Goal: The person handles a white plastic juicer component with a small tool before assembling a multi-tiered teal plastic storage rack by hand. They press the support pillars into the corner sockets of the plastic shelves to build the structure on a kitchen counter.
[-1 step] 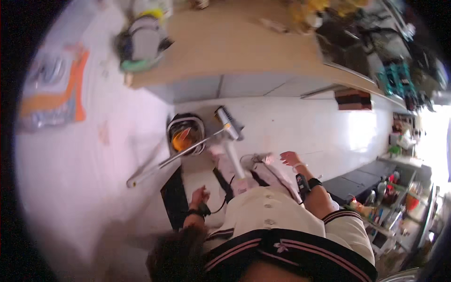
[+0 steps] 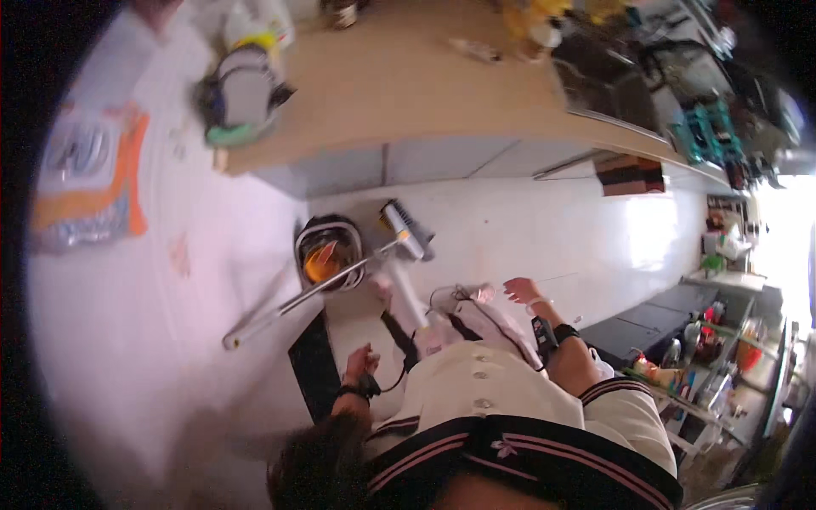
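My left hand hangs low at my side, slightly blurred, its fingers curled in; I see nothing in it. A black band circles that wrist, and a dark flat panel stands beside it. My right hand is held out over the floor with its fingers apart and nothing in it. That arm carries a pale bracelet and a black strapped device. Ahead of my left hand, a long-handled cleaning tool slants across a bin. The tool has a silver pole and a broad grey-white head. Something orange lies in the bin.
A wooden counter with grey cabinet fronts runs across ahead. A grey bag sits at its left end, a sink at its right. A brown box is below. Low dark cabinets and crowded shelves line the right.
The view has shifted slightly, so the counter, bin and cleaning tool lie a little farther left. Both hands keep nearly the same pose.
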Tool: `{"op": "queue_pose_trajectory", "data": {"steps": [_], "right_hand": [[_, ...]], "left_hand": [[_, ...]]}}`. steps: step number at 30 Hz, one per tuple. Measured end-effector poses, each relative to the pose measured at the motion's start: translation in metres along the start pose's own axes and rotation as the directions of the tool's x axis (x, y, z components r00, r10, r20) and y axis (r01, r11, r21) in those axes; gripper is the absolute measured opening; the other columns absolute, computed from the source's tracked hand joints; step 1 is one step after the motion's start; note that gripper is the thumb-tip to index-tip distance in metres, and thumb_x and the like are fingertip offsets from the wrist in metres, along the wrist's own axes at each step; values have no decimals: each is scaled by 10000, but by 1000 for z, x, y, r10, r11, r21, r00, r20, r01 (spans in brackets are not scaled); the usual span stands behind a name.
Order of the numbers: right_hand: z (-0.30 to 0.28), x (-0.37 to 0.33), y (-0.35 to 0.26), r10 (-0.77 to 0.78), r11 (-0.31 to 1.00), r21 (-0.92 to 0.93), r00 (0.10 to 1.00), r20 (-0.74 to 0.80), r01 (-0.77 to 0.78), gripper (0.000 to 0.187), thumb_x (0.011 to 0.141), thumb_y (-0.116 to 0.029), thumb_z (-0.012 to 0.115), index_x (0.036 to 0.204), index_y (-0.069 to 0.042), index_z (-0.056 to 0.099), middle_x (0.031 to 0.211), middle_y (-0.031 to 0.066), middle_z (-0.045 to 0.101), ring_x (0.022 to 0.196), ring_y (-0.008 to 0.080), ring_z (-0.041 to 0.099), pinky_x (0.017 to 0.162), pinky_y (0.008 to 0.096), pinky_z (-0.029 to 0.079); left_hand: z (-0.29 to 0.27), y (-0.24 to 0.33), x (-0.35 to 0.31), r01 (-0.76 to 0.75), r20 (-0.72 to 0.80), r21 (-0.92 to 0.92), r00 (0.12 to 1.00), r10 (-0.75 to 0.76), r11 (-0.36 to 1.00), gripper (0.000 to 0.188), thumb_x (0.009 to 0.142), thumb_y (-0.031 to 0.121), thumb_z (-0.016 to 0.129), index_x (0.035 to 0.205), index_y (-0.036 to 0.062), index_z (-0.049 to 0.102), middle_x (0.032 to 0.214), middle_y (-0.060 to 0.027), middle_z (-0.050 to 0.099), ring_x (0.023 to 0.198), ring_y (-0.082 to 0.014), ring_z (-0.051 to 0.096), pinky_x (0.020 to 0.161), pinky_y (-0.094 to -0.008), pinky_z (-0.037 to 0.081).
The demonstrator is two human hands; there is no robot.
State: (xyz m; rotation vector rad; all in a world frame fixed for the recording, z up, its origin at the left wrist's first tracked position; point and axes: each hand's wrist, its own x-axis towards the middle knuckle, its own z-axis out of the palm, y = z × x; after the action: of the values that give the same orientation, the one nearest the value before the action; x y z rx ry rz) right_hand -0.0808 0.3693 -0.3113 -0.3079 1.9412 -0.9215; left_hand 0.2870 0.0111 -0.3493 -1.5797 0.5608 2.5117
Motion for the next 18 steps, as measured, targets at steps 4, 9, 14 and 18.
{"op": "queue_pose_trajectory", "data": {"steps": [4,9,14,18], "right_hand": [[17,-15,-8,412,855,375,908,-71,-359,200,795,-240,476,934,-117,549,834,38,599,618,153,560,526,278,446],[-21,-81,73,539,712,618,823,-178,-333,217,747,-310,557,923,-183,549,744,22,591,601,160,548,523,294,431],[-44,-148,193,430,425,857,898,92,-291,315,797,-367,397,1022,-171,498,919,66,548,728,246,542,591,370,449],[-57,-138,200,670,379,892,738,-83,-244,315,830,-302,389,1036,-85,490,838,127,539,633,282,538,506,402,436]], "left_hand": [[-23,-22,20,-167,77,441,986,148,882,258,770,145,528,985,33,439,669,-91,507,627,-256,568,430,-296,415],[37,-6,57,144,167,179,970,-174,973,359,761,134,508,1109,107,420,845,-137,553,731,-322,567,553,-378,449],[233,-3,128,-469,403,883,744,533,-11,192,760,134,467,913,34,530,800,-144,589,729,-247,579,632,-339,455],[414,56,95,-733,758,545,223,613,-407,191,750,74,478,937,48,503,782,-143,548,712,-296,535,611,-360,431]]}}
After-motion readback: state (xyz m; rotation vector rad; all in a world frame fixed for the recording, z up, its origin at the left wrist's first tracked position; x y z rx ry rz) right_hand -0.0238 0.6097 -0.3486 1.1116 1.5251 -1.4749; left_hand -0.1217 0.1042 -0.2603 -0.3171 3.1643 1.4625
